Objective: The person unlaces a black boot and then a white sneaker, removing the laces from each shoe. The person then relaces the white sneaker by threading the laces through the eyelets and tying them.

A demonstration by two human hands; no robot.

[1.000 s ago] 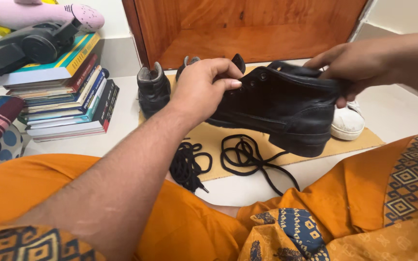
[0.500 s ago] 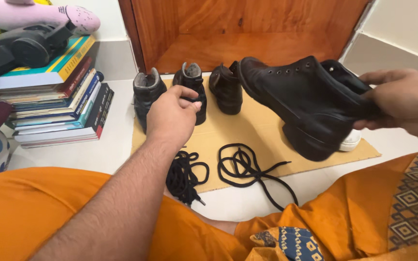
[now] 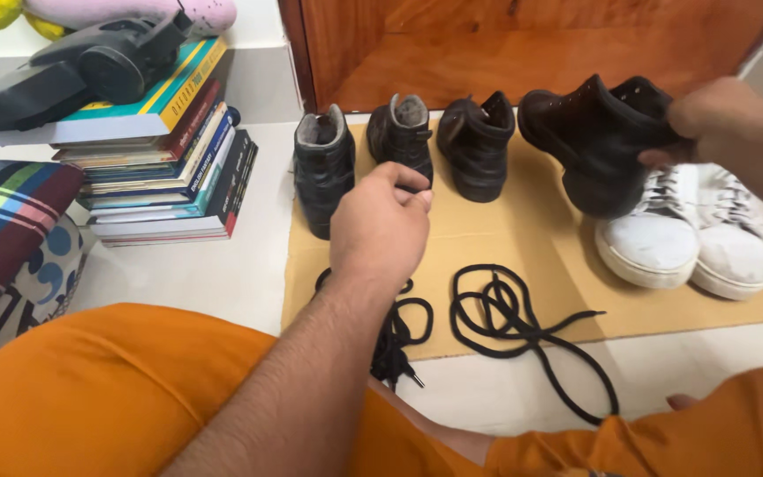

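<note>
Left hand (image 3: 380,231) loosely curled, hovering palm down, right hand (image 3: 724,119) gripping

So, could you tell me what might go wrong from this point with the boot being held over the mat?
The right hand grips the black boot only at its collar, so it might slip and drop onto the white sneakers just beneath. The loose black laces trail off the cardboard mat onto the floor, where they could tangle or snag. The left hand, hovering near the small boots, could knock one over.
</note>
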